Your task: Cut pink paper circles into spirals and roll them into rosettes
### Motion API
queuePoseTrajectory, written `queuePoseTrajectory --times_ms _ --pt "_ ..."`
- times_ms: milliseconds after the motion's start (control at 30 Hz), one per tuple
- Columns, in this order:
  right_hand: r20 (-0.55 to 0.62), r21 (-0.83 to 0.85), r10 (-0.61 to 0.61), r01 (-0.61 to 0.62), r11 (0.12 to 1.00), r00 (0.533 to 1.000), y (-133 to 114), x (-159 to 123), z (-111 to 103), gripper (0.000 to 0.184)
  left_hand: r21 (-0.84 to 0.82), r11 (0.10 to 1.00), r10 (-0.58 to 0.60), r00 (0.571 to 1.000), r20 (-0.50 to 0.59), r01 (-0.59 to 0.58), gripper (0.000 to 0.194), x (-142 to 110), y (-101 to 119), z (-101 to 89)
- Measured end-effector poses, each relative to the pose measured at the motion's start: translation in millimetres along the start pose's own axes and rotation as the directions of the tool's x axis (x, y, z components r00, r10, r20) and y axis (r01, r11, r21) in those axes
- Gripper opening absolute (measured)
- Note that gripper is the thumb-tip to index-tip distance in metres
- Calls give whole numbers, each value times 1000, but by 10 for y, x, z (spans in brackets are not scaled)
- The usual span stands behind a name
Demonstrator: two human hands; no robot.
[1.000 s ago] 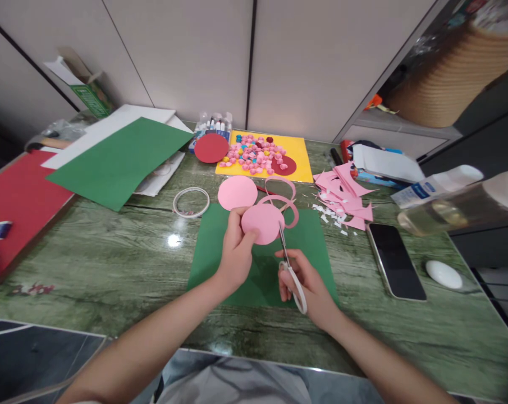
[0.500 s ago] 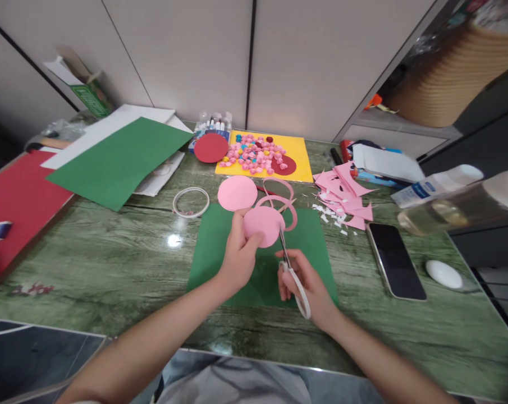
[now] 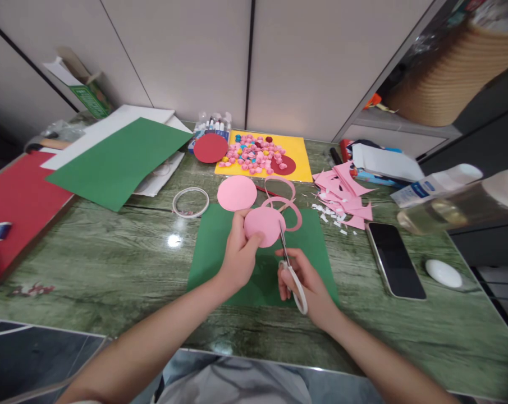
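My left hand (image 3: pixel 239 255) pinches a pink paper circle (image 3: pixel 262 225) between thumb and fingers, above a green paper sheet (image 3: pixel 211 264). White-handled scissors (image 3: pixel 296 289) are in my right hand (image 3: pixel 308 283), its fingers through the loops. Their blades point away from me and meet the circle's right edge. A thin curled pink paper strip (image 3: pixel 296 217) hangs at that edge, beside the blades. Just beyond the held circle lies another pink paper circle (image 3: pixel 237 192), with a second looped strip (image 3: pixel 281 180) to its right.
Pink scraps (image 3: pixel 342 193) and white bits lie right, near a phone (image 3: pixel 396 261), a white mouse (image 3: pixel 444 273) and a bottle (image 3: pixel 456 202). Pink balls (image 3: pixel 254 152) rest on yellow paper (image 3: pixel 299 148). A tape roll (image 3: pixel 190 202) and green sheet (image 3: pixel 123 160) are left.
The scissor handles have drawn slightly closer together, and the pink strip at the circle's edge has shifted a little to the right. My left hand stays nearly still.
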State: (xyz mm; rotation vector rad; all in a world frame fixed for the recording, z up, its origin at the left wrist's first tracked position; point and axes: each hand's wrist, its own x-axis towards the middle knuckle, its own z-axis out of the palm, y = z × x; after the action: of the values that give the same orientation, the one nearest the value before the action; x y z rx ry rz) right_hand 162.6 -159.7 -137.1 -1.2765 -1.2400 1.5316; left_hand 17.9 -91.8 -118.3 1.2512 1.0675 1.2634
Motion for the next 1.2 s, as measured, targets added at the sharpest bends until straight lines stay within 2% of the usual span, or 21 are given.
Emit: queuePoseTrajectory --times_ms 467,733,967,1200 --pt "14 -49 20 -19 999 1000 14 -1 -10 27 17 999 44 997 -65 -43 21 38 -11 -27" --pt "11 31 -18 17 999 1000 20 -7 -1 29 -5 1000 19 1000 -24 -20 26 10 1 -25" --pt "21 25 -42 41 999 999 15 7 -8 30 16 999 -33 998 58 32 31 -17 23 -17" --pt "15 28 -43 42 999 999 31 -6 -5 29 26 1000 3 1000 27 -3 29 5 30 -30"
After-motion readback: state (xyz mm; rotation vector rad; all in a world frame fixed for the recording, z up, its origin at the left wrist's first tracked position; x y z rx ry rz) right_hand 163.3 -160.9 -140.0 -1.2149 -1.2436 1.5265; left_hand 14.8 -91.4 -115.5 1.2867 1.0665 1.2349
